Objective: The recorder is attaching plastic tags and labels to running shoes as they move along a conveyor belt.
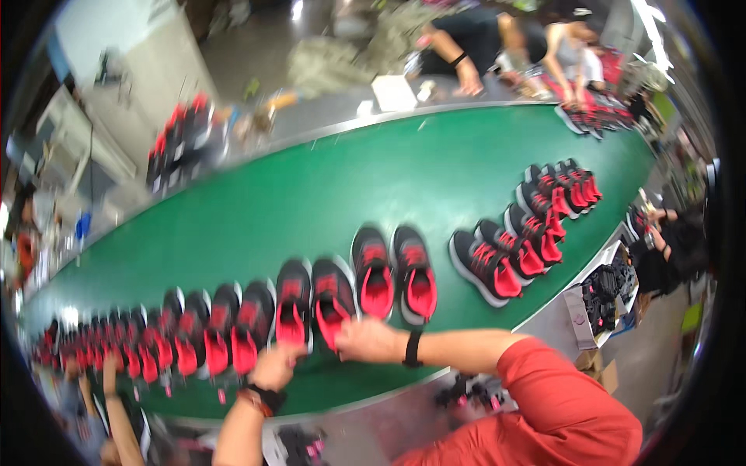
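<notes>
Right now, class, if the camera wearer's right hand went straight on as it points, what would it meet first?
Most likely the rear of the black-and-pink sneaker just left of the right hand; the two seem to touch, though blur leaves the contact unclear.

A long green surface (311,186) crosses the room, its far side edged by a grey ledge (322,119). At upper left stands a pale panel (155,78) (too blurred to tell wall from cabinet). Grey floor (264,46) lies beyond; a white strip light (653,35) glows upper right.
</notes>
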{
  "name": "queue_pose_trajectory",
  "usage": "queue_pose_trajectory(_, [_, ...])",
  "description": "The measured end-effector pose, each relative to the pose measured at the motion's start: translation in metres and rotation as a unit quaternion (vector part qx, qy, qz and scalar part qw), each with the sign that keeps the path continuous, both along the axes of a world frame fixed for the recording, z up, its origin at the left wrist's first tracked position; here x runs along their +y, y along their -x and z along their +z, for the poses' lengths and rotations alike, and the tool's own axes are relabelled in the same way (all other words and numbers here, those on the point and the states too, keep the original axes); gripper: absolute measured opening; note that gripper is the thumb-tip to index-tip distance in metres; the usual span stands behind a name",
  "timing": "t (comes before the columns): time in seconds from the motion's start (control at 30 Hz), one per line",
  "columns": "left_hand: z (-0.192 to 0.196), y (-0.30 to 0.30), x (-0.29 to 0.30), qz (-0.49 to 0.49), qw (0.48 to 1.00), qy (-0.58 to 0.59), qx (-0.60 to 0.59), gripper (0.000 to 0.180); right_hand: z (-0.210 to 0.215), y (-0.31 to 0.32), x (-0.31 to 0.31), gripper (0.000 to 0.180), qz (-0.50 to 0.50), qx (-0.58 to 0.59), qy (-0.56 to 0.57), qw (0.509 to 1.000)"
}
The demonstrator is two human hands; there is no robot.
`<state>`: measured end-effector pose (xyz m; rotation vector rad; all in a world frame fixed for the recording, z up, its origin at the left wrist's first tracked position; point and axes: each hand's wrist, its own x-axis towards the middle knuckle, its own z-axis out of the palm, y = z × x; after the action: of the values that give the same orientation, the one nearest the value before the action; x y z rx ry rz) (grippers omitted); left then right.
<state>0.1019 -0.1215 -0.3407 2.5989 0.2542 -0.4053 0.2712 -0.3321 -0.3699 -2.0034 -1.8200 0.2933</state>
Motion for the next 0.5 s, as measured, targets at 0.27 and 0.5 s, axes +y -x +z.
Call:
queue_pose_trajectory(0.27, [-0.012, -0.015, -0.008, 0.042, 0.998, 0.051, -0.008, 0.027, 0.013, -0.016, 0.009, 0.024, 0.003, -0.068, 0.010, 0.998])
queue_pose_trajectory(0.5, [-0.013, -0.004, -0.015, 0.091, 0.994, 0.064, 0.000, 0.029, 0.005, -0.013, 0.020, 0.022, 0.022, -0.088, 0.037, 0.995])
